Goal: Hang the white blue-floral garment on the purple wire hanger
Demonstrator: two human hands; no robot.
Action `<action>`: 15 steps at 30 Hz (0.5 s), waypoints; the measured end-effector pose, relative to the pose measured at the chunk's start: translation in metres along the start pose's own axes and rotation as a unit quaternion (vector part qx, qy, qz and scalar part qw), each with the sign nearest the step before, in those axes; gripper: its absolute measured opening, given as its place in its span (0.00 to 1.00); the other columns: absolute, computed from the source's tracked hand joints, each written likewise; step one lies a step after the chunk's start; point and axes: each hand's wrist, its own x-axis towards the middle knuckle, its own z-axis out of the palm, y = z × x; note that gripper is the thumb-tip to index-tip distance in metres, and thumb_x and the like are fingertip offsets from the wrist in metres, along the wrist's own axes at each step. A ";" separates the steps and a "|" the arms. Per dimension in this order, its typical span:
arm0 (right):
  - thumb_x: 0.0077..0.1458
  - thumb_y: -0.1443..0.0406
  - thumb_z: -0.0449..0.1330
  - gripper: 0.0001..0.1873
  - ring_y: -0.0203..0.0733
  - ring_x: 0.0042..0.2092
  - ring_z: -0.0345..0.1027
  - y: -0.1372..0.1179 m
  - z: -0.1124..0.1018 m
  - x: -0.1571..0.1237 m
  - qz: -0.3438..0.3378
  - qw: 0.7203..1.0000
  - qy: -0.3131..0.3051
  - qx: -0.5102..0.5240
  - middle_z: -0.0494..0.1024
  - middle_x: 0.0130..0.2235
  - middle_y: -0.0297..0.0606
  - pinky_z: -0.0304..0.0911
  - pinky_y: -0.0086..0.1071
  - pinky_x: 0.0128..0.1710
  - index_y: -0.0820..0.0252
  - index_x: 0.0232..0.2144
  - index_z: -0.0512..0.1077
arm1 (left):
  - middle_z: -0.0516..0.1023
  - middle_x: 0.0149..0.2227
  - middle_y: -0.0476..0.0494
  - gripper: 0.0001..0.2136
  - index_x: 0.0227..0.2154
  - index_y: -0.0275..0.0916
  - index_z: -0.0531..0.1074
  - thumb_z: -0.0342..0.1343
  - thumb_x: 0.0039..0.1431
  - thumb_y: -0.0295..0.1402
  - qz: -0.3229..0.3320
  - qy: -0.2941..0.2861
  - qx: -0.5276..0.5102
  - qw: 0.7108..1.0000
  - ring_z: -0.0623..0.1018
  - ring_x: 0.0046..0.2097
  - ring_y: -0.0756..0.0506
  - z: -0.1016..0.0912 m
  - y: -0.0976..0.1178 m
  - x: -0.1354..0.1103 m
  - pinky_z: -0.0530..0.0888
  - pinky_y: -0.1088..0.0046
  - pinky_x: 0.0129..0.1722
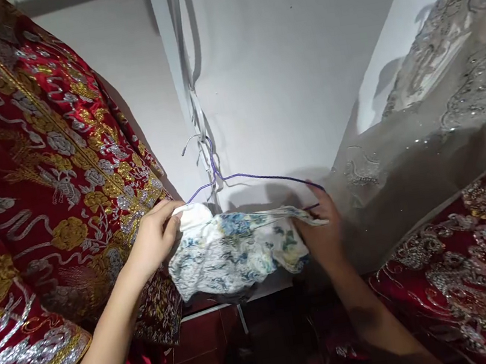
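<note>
A white garment with a blue and yellow floral print [236,256] hangs from a thin purple wire hanger [265,176]. Its metal hook is up by a white strap or cord on the wall. My left hand [158,228] pinches the garment's white upper left edge, by the hanger's left end. At the other end, my right hand [325,224] is closed around the hanger's right corner, with a strap of the garment lying by the fingers. Part of that hand is behind the cloth and in shadow.
On the left hangs a red garment with gold and silver embroidery [59,148]. A sheer beaded pale dress [453,96] and a red beaded garment [467,276] hang at the right. Behind is a white wall [277,79]; reddish floor tiles [198,341] lie below.
</note>
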 end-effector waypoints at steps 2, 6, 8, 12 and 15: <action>0.46 0.59 0.68 0.30 0.42 0.27 0.67 0.001 -0.015 0.012 -0.007 0.999 0.002 -0.035 0.72 0.25 0.33 0.63 0.33 0.26 0.58 0.53 0.73 | 0.76 0.45 0.41 0.14 0.47 0.40 0.75 0.47 0.66 0.32 0.013 -0.015 0.005 1.000 0.75 0.47 0.40 0.001 0.000 0.004 0.70 0.66 0.48; 0.45 0.59 0.69 0.33 0.44 0.26 0.71 -0.008 -0.029 0.023 -0.035 0.999 0.001 0.000 0.77 0.29 0.38 0.64 0.34 0.25 0.56 0.54 0.69 | 0.73 0.42 0.42 0.13 0.46 0.41 0.76 0.48 0.66 0.34 0.003 0.000 0.009 1.000 0.74 0.47 0.40 0.008 -0.005 0.011 0.69 0.66 0.48; 0.46 0.59 0.69 0.41 0.45 0.29 0.74 -0.014 -0.036 0.027 -0.042 0.998 -0.046 0.012 0.79 0.33 0.40 0.68 0.35 0.28 0.55 0.61 0.62 | 0.73 0.42 0.41 0.13 0.46 0.41 0.76 0.48 0.66 0.35 -0.007 0.007 0.008 1.000 0.74 0.48 0.40 0.011 -0.011 0.011 0.69 0.66 0.48; 0.50 0.58 0.66 0.24 0.52 0.38 0.77 -0.013 -0.058 0.046 -0.053 0.969 -0.237 -0.037 0.80 0.34 0.42 0.72 0.39 0.36 0.58 0.50 0.75 | 0.73 0.48 0.40 0.12 0.43 0.42 0.78 0.51 0.64 0.38 -0.022 0.040 0.030 0.999 0.72 0.54 0.39 0.011 -0.023 0.006 0.68 0.64 0.54; 0.50 0.52 0.66 0.14 0.51 0.34 0.76 0.004 -0.068 0.062 -0.054 0.940 -0.337 -0.020 0.79 0.28 0.40 0.72 0.39 0.32 0.56 0.30 0.79 | 0.75 0.48 0.41 0.13 0.43 0.42 0.76 0.55 0.62 0.42 -0.081 0.055 0.027 0.995 0.74 0.50 0.40 0.011 -0.025 0.000 0.69 0.66 0.50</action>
